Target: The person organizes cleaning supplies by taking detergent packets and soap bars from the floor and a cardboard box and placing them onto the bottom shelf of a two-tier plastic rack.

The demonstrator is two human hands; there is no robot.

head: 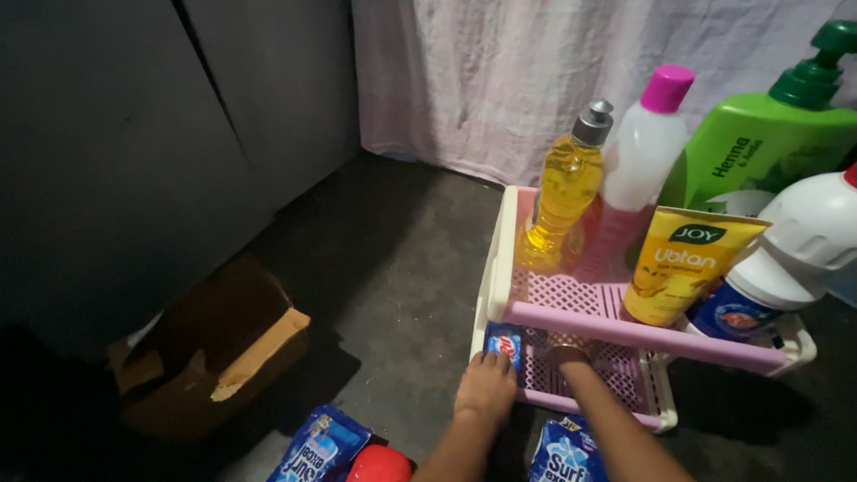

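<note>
A two-tier pink and cream plastic rack (500, 259) stands on the dark floor. My left hand (486, 388) rests at the lower shelf's front left corner, fingers curled on a small blue sachet (504, 342) lying there. My right forearm (616, 428) reaches into the lower shelf. Only the wrist (569, 355) shows, because the hand is hidden under the pink front bar (625, 332). On the upper tier stand a yellow liquid bottle (562, 196), a white bottle with a pink cap (647, 143), a green pump bottle (768, 143), a yellow tube (683, 268) and a white bottle with a blue label (794, 250).
Two more blue sachets (317, 446) (564, 453) and a red round object (379, 464) lie on the floor near me. A torn cardboard box (223, 357) sits to the left. A pale curtain (536, 71) hangs behind the rack, beside a dark cabinet (134, 134).
</note>
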